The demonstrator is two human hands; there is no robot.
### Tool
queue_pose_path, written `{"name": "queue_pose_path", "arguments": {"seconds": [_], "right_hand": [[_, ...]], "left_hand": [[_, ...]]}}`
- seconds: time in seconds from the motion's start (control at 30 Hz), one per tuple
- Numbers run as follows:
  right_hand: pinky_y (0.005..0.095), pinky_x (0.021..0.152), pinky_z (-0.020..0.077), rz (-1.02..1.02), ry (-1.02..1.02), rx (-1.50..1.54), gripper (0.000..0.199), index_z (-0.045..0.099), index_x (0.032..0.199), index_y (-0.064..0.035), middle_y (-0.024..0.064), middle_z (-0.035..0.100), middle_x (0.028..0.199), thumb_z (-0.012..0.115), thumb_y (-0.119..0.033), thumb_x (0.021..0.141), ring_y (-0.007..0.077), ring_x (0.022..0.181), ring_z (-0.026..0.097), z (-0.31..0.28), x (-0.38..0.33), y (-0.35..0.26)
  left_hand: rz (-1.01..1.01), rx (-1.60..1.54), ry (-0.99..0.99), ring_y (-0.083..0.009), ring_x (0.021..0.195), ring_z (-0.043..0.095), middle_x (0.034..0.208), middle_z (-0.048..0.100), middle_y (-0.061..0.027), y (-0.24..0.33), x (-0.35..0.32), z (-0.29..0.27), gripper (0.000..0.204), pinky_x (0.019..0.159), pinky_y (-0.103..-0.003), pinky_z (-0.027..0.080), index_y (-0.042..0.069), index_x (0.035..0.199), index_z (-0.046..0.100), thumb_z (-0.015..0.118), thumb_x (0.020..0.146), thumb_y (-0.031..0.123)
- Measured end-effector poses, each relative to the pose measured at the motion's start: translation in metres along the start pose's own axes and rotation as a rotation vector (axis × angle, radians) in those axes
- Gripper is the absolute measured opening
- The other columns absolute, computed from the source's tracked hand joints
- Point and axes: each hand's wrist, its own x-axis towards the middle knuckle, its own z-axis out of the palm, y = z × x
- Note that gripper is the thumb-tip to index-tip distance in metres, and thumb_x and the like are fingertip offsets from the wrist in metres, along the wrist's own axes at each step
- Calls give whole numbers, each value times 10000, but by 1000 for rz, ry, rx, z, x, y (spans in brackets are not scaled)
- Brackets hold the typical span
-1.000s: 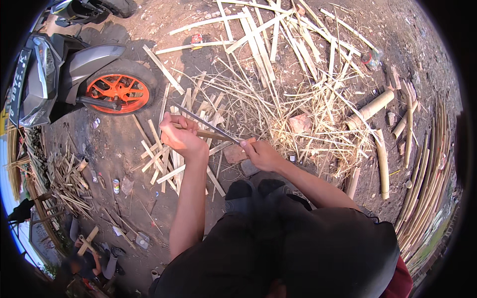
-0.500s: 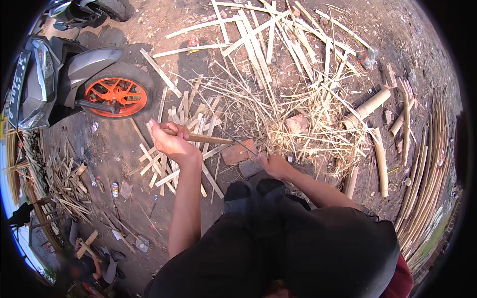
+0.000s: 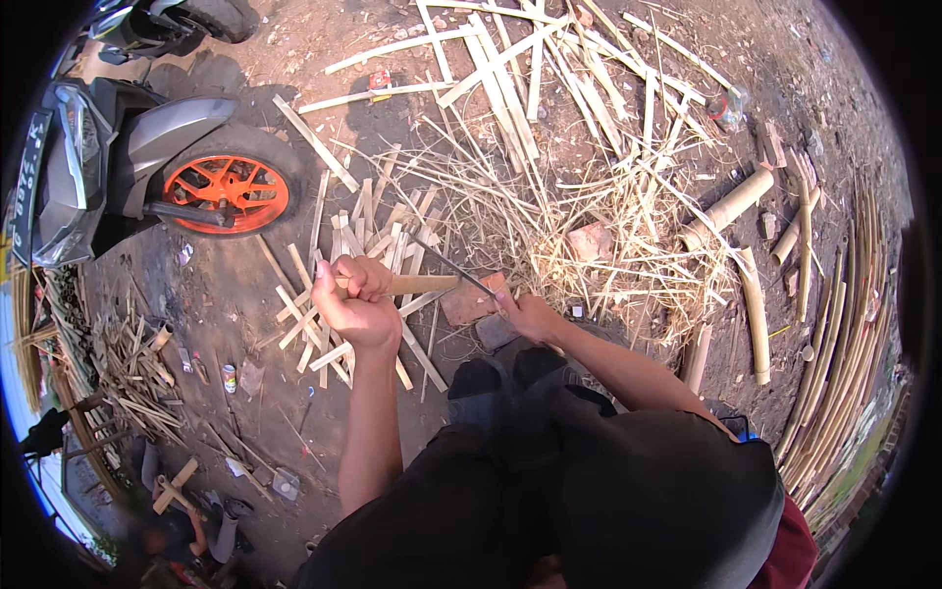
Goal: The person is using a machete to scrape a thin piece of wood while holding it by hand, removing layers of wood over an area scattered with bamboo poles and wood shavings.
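My left hand (image 3: 358,296) is closed around a flat bamboo strip (image 3: 424,284), which points right from my fist. In my right hand (image 3: 530,316) is a knife (image 3: 453,265) with a long, thin dark blade, its handle mostly hidden by my fingers. The blade slants up and left, crossing the strip near its right end. Below this crossing lie a reddish brick (image 3: 469,302) and a greyer block (image 3: 497,332), just ahead of my feet. Cut bamboo strips (image 3: 392,231) lie in a loose heap beyond my left hand.
Thin shavings (image 3: 648,250) cover the ground ahead right, with longer slats (image 3: 500,93) beyond. Bamboo tubes (image 3: 728,208) and long poles (image 3: 834,363) lie at right. A motorcycle wheel (image 3: 228,194) stands at left. Another person (image 3: 224,535) sits at lower left, near a wood pile (image 3: 137,368).
My left fist has turned and curled more tightly over the strip. The knife blade has slid up and left across it, and my right hand has moved slightly left.
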Motion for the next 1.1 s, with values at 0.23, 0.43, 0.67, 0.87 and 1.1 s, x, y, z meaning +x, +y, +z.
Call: {"name": "queue_pose_path", "arguments": {"seconds": [0.23,0.43,0.67,0.87,1.1], "right_hand": [[479,750,501,-272,26,50,770,705,840,67,285,662,759,323,-575,1025,442,779,662,-3,-5,-43],[430,602,508,-31,32,-57,797,563,623,35,205,558,530,315,-614,1013,312,545,634,-2,7,18],[418,558,526,-40,14,53,881,543,572,54,152,521,467,269,-668,998,300,415,572,7,0,8],[485,730,525,138,-17,-111,864,648,737,127,273,622,627,304,-619,1005,398,636,659,-9,-5,42],[509,759,495,-144,39,-117,785,678,808,84,284,657,756,378,-620,985,454,776,654,-16,-25,-18]], "left_hand": [[71,34,-53,-119,504,213,529,245,8,-3,-9,-7,516,509,-304,193,125,594,268,361,1009,418],[21,64,-30,-117,499,189,505,216,31,2,-7,-10,533,520,-309,187,145,575,248,380,985,459],[26,25,152,-113,488,173,502,199,35,-4,-5,-7,531,515,-307,186,156,569,244,379,990,450],[82,12,217,-100,477,176,500,203,47,12,1,-30,558,483,-285,181,167,570,223,373,991,501],[13,64,-68,-151,597,327,621,352,-11,19,-6,-47,508,625,-311,313,119,578,308,370,965,443]]}}
